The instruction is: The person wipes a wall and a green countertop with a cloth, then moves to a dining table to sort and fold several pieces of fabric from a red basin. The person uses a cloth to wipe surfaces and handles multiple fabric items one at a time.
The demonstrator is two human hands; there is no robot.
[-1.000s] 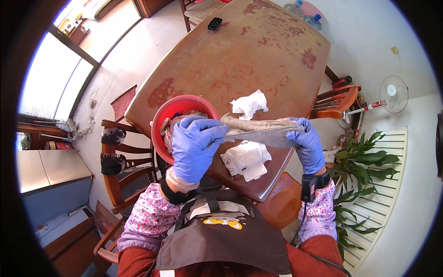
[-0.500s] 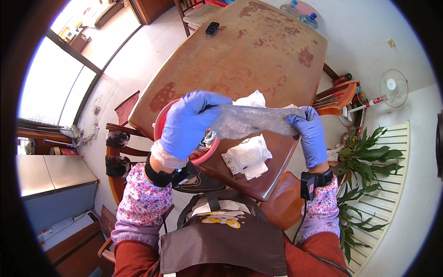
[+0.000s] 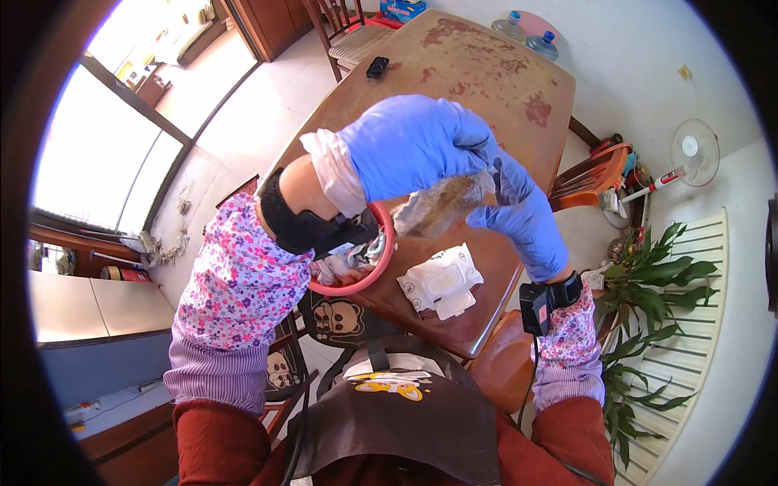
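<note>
Both my hands wear blue gloves and are raised over the near part of the table. My left hand (image 3: 413, 150) reaches across, its fingers bent and meeting those of my right hand (image 3: 519, 215). A thin, see-through grey cloth (image 3: 444, 209), like a stocking, hangs bunched and folded between them, gripped by both. My left hand partly hides it. Below it lies a white pack of wipes (image 3: 433, 277) with a plastic lid. A pink bin (image 3: 387, 257) holding crumpled scraps stands under my left wrist.
The wooden table (image 3: 478, 89) has worn patches and a small black object (image 3: 377, 67) at its far left edge. Chairs stand around it. To the right are a potted plant (image 3: 648, 283), a radiator (image 3: 697, 324) and a fan (image 3: 694, 154). Water bottles (image 3: 541, 45) stand behind.
My left hand has moved right and up, over to my right hand. The grey cloth, stretched out between the hands before, is now folded together and bunched.
</note>
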